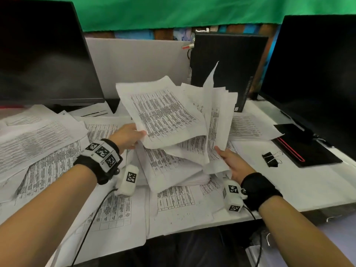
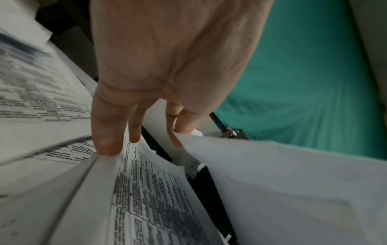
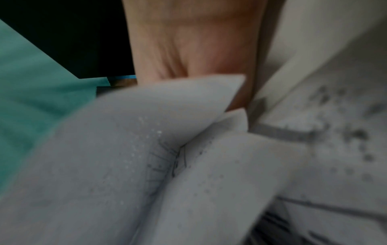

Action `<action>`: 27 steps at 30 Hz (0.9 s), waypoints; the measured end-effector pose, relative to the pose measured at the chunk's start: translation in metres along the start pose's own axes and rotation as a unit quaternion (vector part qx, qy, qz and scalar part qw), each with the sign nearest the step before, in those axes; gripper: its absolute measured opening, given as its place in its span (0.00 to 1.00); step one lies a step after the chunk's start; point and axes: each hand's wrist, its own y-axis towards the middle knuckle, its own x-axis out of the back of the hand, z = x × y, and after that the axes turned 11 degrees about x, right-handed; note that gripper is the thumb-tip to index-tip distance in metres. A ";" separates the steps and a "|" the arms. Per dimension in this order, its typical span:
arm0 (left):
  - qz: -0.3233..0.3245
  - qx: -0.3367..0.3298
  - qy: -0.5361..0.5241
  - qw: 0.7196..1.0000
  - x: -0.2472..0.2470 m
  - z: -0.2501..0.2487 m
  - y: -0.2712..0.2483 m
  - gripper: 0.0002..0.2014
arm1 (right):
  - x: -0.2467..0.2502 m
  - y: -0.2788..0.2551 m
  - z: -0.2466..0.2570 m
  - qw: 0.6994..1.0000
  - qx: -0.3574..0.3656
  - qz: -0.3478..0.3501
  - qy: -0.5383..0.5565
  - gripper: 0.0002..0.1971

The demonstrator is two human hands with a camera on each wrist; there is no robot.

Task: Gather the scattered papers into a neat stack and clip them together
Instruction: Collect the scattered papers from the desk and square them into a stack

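Printed sheets with tables lie scattered over the white desk (image 1: 300, 182). A loose bundle of papers (image 1: 173, 116) is lifted above a thicker pile (image 1: 173, 170) at the desk's middle. My left hand (image 1: 129, 135) pinches the bundle's left lower corner; in the left wrist view its fingers (image 2: 108, 132) lie on sheet edges (image 2: 146, 190). My right hand (image 1: 233, 162) grips the bundle's right lower part, thumb on top; in the right wrist view, blurred curled paper (image 3: 167, 149) covers the palm (image 3: 188, 49). A black binder clip (image 1: 270, 159) lies on the desk to the right.
A dark monitor (image 1: 42, 54) stands at the back left and another (image 1: 317, 74) at the right. A black computer case (image 1: 229, 70) stands behind the papers. A black pad with a red line (image 1: 306, 149) lies beside the clip. More sheets (image 1: 38, 143) cover the left side.
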 end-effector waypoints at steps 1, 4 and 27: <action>0.001 0.006 0.006 1.000 -0.001 0.000 0.000 0.13 | 0.001 0.000 0.000 1.000 -0.001 -0.002 -0.003 0.21; 0.001 0.020 0.004 1.000 -0.002 0.001 0.001 0.14 | 0.000 -0.002 0.000 1.000 0.003 -0.010 -0.002 0.21; -0.013 0.068 0.199 0.978 -0.029 0.002 -0.024 0.20 | 0.010 -0.002 -0.001 0.992 0.039 -0.044 0.116 0.10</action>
